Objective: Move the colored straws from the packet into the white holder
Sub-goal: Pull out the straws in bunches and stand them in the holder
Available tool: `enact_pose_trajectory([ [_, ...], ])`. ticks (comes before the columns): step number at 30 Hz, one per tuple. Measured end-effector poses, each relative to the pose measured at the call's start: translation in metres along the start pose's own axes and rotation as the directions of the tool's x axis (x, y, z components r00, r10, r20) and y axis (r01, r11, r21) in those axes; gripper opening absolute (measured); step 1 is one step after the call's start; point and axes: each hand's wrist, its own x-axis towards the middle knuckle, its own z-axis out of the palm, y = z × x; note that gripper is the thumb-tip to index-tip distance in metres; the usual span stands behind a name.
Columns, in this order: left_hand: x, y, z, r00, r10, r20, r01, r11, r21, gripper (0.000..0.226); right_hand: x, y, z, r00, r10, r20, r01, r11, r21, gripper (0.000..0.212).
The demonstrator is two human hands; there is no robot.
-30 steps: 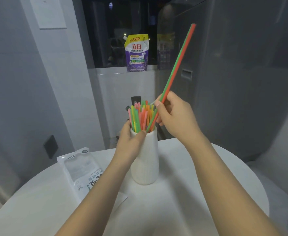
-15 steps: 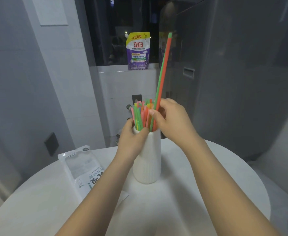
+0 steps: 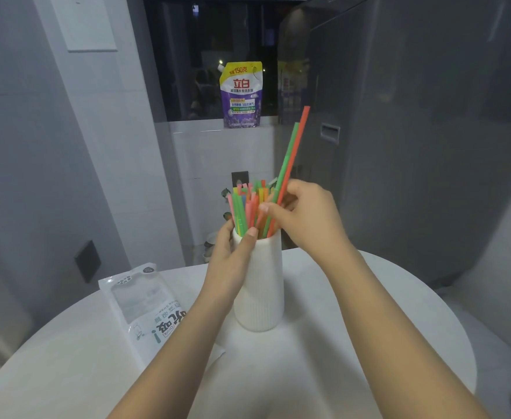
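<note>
A white ribbed holder point(image 3: 260, 285) stands on the round white table point(image 3: 354, 313), with several colored straws point(image 3: 246, 204) bunched in its mouth. My left hand point(image 3: 233, 252) grips the holder near its rim. My right hand point(image 3: 305, 216) pinches a green and an orange straw point(image 3: 293, 149); their lower ends are inside the holder and their tops stick up to the right. The clear straw packet point(image 3: 145, 306) lies flat on the table to the left, and I see no straws in it.
A purple and yellow detergent pouch point(image 3: 242, 95) stands on the window ledge behind. A tall grey appliance point(image 3: 414, 131) fills the right side. A dark wall plate point(image 3: 87, 261) sits low on the left wall.
The two straws in my right hand have slid further down into the holder and lean right again after standing nearly upright. My left hand has stayed on the holder.
</note>
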Motion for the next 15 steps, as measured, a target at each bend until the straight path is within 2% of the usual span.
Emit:
enact_pose_trajectory([
  [4,0.000,-0.001,0.000,1.000,0.013,0.012,-0.013,1.000,-0.014,0.042,-0.002,-0.007,-0.003,0.984,-0.022,-0.176,0.051,0.985,0.163,0.012],
  [5,0.000,-0.001,0.000,1.000,0.018,0.012,-0.018,1.000,-0.013,0.041,-0.003,-0.008,-0.002,0.983,-0.029,-0.181,0.060,0.983,0.171,0.010],
  [7,0.000,-0.001,-0.001,1.000,0.020,0.010,-0.020,1.000,-0.007,0.036,-0.004,-0.006,-0.001,1.000,0.000,-0.030,0.001,0.999,0.044,0.008],
  [9,0.001,-0.002,-0.002,1.000,0.027,0.011,-0.027,1.000,0.001,0.028,-0.006,-0.001,0.003,0.977,0.087,0.193,-0.062,0.989,-0.134,0.009],
  [10,0.001,-0.003,-0.002,0.999,0.030,0.013,-0.030,1.000,0.006,0.025,-0.008,0.001,0.003,0.966,0.114,0.232,-0.076,0.983,-0.167,0.012],
  [12,0.001,-0.002,-0.004,0.999,0.039,0.022,-0.039,0.999,0.007,0.020,-0.009,0.002,0.004,0.980,0.095,0.174,-0.072,0.988,-0.137,0.019],
  [15,0.000,-0.002,-0.004,0.998,0.053,0.037,-0.053,0.999,0.004,0.015,-0.006,-0.004,0.005,0.999,0.039,-0.024,-0.037,0.997,0.068,0.018],
])
